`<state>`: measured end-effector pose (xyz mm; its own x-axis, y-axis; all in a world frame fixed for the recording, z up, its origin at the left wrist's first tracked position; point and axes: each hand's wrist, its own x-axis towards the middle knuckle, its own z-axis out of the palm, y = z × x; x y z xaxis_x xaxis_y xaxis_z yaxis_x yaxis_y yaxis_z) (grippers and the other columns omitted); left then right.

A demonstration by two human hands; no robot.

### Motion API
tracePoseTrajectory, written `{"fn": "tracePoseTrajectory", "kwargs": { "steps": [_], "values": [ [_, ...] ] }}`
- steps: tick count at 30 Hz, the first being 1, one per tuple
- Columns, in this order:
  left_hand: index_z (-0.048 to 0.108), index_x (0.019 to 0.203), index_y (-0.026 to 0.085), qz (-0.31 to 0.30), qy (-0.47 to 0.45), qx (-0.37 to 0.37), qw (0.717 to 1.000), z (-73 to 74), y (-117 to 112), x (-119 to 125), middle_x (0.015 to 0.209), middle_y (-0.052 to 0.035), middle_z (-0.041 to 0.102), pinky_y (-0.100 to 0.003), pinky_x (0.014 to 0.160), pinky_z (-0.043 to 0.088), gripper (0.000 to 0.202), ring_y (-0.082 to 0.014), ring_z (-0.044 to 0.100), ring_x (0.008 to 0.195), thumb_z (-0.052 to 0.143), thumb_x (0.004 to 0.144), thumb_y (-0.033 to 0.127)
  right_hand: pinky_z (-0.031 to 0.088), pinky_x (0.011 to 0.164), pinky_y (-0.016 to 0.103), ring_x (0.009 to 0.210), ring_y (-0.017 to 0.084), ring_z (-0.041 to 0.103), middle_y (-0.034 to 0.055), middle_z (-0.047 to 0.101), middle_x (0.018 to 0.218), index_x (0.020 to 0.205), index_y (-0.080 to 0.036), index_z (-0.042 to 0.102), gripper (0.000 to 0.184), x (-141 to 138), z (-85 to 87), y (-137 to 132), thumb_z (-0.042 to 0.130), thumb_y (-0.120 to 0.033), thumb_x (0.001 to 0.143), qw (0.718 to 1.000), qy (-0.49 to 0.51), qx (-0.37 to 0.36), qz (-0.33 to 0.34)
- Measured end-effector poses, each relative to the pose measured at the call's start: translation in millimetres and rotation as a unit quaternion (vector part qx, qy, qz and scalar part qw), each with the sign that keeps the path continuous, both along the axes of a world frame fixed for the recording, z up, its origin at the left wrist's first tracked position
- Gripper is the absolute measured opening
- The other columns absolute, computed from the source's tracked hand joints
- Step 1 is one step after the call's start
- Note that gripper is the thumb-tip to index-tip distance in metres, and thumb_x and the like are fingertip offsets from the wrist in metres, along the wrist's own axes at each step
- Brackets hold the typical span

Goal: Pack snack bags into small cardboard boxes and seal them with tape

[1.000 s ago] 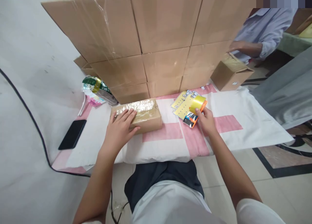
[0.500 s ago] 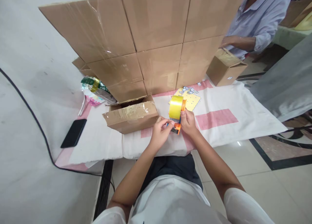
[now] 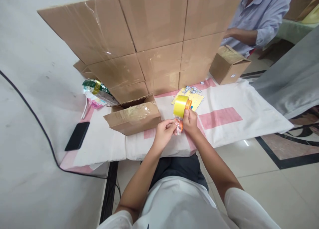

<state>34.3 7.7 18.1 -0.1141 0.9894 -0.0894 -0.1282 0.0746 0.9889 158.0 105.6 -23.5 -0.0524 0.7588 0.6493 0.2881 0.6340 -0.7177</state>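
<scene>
My right hand (image 3: 190, 120) is closed around an orange tape dispenser (image 3: 188, 104) that carries a wide yellow roll of tape (image 3: 180, 106). Pinched in the fingers of my left hand (image 3: 164, 130) is the loose end of the clear packing tape (image 3: 178, 128), at the dispenser's lower end. Just left of my hands a small cardboard box (image 3: 134, 119) stands on the cloth, its top open and a strip of shiny tape along its near upper edge.
Stacked taped cartons (image 3: 159, 66) rise behind the cloth-covered table (image 3: 221, 132). A black phone (image 3: 77, 136) and a green-and-clear plastic bag (image 3: 99, 89) lie left. Another carton (image 3: 228, 68) stands at right, near a person in a light shirt (image 3: 265, 15). A black cable (image 3: 40, 129) hangs along the wall.
The dispenser has turned a little in my right hand, and the clear tape end now shows at my left fingertips. The whole view has shifted slightly.
</scene>
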Motion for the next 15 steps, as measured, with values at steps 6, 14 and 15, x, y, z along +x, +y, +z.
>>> {"fn": "tracePoseTrajectory", "kwargs": {
  "steps": [6, 14, 15],
  "values": [
    [0.066, 0.079, 0.017, -0.006, 0.006, -0.018, 1.000, -9.4, -10.2, 11.4, 0.067, -0.0027, 0.069, -0.024, 0.053, 0.041, 0.032, -0.0096, 0.054, 0.050, 0.072, 0.084, 0.048, 0.032, 0.055, 0.034, 0.052, 0.016, 0.038, -0.0016, 0.037, 0.054, 0.063, -0.026, 0.034, 0.057, 4.0, 1.8, -0.3, 0.032, -0.065, 0.103, 0.997, 0.053, -0.053, -0.033],
    [0.064, 0.077, 0.017, -0.027, 0.014, -0.053, 0.998, -21.3, -24.5, 8.9, 0.066, -0.0038, 0.070, -0.024, 0.052, 0.041, 0.038, -0.0103, 0.054, 0.050, 0.074, 0.080, 0.053, 0.031, 0.049, 0.029, 0.052, 0.012, 0.037, -0.0030, 0.040, 0.058, 0.064, -0.023, 0.039, 0.058, 21.6, 5.4, 20.6, 0.047, -0.071, 0.097, 0.967, 0.203, -0.151, -0.036],
    [0.065, 0.077, 0.017, -0.031, 0.014, -0.054, 0.998, -21.6, -23.9, 6.3, 0.067, -0.0038, 0.070, -0.024, 0.052, 0.041, 0.038, -0.0103, 0.055, 0.051, 0.075, 0.079, 0.054, 0.031, 0.048, 0.028, 0.052, 0.011, 0.037, -0.0033, 0.040, 0.058, 0.064, -0.023, 0.038, 0.059, 22.0, 4.9, 22.0, 0.049, -0.072, 0.096, 0.962, 0.215, -0.165, -0.032]
  ]
}}
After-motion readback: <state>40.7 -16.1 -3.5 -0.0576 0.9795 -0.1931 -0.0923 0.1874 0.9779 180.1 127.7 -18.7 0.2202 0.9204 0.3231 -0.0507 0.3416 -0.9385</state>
